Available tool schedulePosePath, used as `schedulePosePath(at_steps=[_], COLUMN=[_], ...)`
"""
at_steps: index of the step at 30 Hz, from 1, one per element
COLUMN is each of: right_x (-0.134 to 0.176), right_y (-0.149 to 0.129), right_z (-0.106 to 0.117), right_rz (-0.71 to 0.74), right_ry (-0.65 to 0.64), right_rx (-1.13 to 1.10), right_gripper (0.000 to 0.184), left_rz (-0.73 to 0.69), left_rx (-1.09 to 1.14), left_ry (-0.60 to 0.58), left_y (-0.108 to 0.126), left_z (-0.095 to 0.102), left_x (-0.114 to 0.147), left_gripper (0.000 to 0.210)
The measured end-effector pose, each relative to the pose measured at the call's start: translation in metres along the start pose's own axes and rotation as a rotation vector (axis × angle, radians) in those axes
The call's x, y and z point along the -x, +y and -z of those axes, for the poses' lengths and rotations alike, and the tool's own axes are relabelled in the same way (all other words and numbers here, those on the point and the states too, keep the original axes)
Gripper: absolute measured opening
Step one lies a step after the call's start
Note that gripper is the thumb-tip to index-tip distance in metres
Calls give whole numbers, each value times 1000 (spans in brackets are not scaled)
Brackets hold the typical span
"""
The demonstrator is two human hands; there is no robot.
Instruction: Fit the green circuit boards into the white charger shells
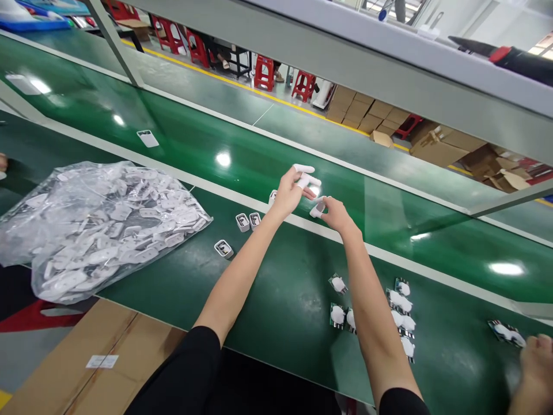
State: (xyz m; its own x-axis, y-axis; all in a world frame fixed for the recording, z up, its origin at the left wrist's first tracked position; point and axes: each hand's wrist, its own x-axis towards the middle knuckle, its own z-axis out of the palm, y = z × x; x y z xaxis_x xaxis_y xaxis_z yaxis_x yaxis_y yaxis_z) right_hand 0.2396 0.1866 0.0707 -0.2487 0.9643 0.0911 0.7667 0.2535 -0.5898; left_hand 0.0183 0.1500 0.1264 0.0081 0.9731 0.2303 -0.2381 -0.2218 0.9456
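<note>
My left hand (291,191) reaches over the green belt, its fingers stretched out and apart, with white covers on several fingertips. Just right of it, my right hand (336,213) has its white-covered thumb and finger curled together; anything between them is too small to make out. Beside my left wrist a small white housing (273,197) is partly hidden. More open white housings (242,222) with dark parts inside stand on the bench left of my forearm. Around my right forearm lie several green circuit boards (337,315) topped with white pieces.
A clear plastic bag (116,225) full of white plastic parts lies at the left. A white piece (147,138) rests on the belt. A shelf beam (389,63) crosses above. Another person's hand (536,369) is at the right edge, near more boards (506,333). Below left is a cardboard box (142,346).
</note>
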Motion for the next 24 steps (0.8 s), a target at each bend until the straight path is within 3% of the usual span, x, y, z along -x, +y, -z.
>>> schedulePosePath(at_steps=[4, 6, 10, 15, 19, 24], right_x=[3, 3, 1, -1, -5, -6], right_y=[-6, -10, -13, 1, 10, 10], right_z=[3, 5, 7, -4, -26, -39], right_rz=[-76, -110, -160, -271, -324, -367], right_ry=[128, 179, 233, 260, 194, 172], right_rx=[-163, -223, -248, -118, -121, -346], right_gripper=[35, 46, 60, 45, 37, 32], left_rz=[-79, -43, 30, 130, 168, 225], left_rx=[-517, -596, -498, -241, -10, 179], left_ry=[-193, -225, -158, -40, -93, -128], left_y=[-25, -35, -55, -59, -44, -38], left_z=[-4, -9, -13, -1, 6, 10], left_x=[4, 8, 6, -11, -19, -18], left_gripper=[45, 46, 36, 32, 33, 31])
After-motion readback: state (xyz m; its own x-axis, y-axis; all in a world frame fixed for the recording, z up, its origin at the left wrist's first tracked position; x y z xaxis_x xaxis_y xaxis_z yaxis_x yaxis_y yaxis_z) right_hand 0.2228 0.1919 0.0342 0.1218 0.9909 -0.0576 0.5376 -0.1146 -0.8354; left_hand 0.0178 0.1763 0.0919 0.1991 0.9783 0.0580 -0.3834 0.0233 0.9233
